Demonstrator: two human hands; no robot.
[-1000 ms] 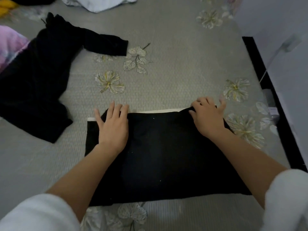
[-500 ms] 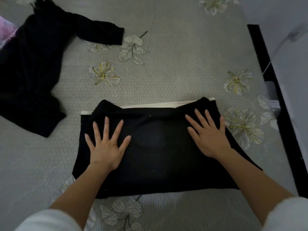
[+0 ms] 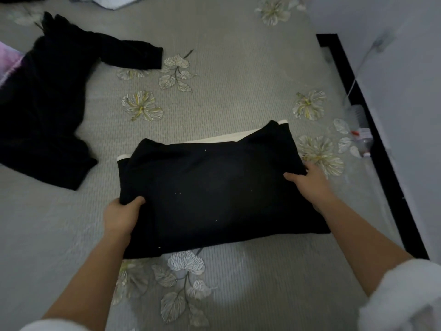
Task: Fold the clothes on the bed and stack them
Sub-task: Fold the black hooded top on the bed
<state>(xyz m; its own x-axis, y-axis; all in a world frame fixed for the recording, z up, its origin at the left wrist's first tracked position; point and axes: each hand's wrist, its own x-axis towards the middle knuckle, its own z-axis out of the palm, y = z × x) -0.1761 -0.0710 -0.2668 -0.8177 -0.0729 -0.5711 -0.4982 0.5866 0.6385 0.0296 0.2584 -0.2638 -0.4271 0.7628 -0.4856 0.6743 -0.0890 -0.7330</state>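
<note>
A folded black garment (image 3: 214, 187) with a white strip showing along its far edge lies on the grey flowered bed (image 3: 238, 80) in front of me. My left hand (image 3: 121, 216) grips its left edge, thumb on top and fingers tucked under the cloth. At the right edge, my right hand (image 3: 310, 182) grips the cloth the same way, thumb on top. An unfolded black long-sleeved garment (image 3: 47, 103) lies spread out at the far left of the bed.
A pink cloth (image 3: 7, 65) peeks out at the left edge and a white cloth (image 3: 114, 1) lies at the far top. The bed's black frame (image 3: 372, 130) runs along the right, beside a pale wall with a thin cable.
Both hands were pressing flat on top of the folded garment; they have slid outward to its left and right edges and now grip it there.
</note>
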